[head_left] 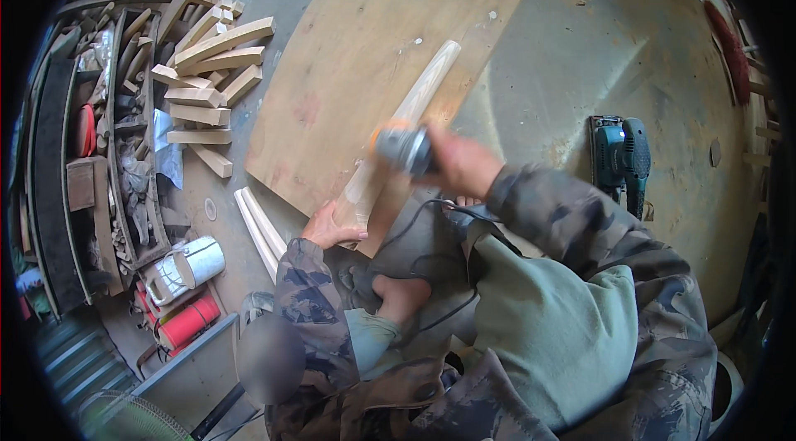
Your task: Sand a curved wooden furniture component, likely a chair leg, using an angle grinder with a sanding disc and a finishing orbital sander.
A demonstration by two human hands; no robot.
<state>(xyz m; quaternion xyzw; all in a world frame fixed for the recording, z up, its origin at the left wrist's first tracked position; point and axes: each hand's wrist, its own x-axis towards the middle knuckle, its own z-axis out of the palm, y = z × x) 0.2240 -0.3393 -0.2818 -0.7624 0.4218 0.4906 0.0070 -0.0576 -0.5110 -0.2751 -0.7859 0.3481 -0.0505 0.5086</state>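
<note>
A pale, tapered wooden piece like a furniture leg (431, 75) lies slantwise over a plywood board (332, 76). At its near, thicker end my left hand (327, 227) grips the wood, thumb laid across it. My right hand (466, 164) is wrapped around a hand-held power tool (406, 151), seemingly an angle grinder, grey with an orange part at its front. The tool is smeared by motion and sits over the middle of the wood; whether its disc touches cannot be made out. A black cord (410, 225) runs below it beside my legs.
Curved wooden blocks (220, 43) are heaped left of the board, with two pale strips (259, 225) nearer me. A cluttered shelf (124, 126), a white bucket (199, 261) and a red cylinder (189, 321) stand at left. A teal sander (612, 151) rests on the floor at right.
</note>
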